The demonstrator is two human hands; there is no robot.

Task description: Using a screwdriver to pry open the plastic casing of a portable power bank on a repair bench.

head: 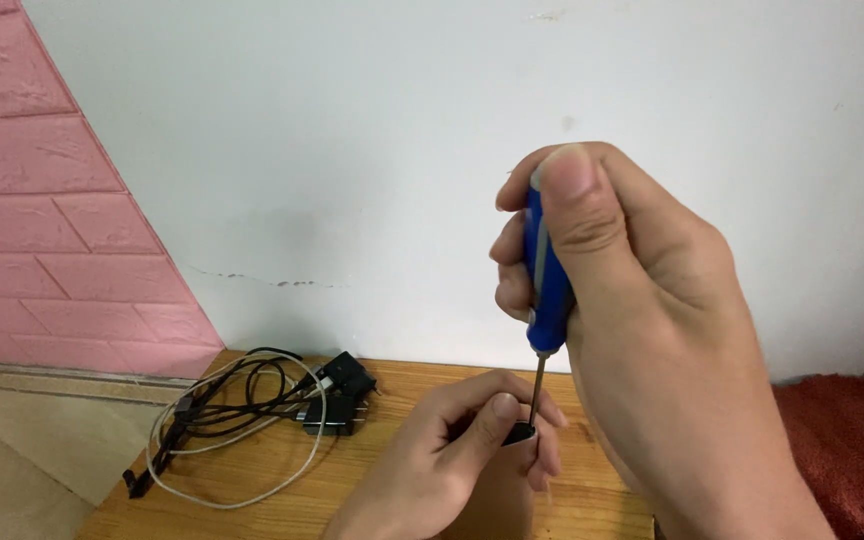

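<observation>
The right hand (642,330) is closed fully around a screwdriver with blue plastic handle and thin metal shaft (548,270), the thumb pressed on top of the handle; the shaft points straight down from this grip; its tip meets a small black object (519,432) pinched between thumb and fingers of the left hand (452,455); below both hands is a wooden table (282,505); well left of the left hand lies a tangle of black and white cables with black chargers (252,410).
</observation>
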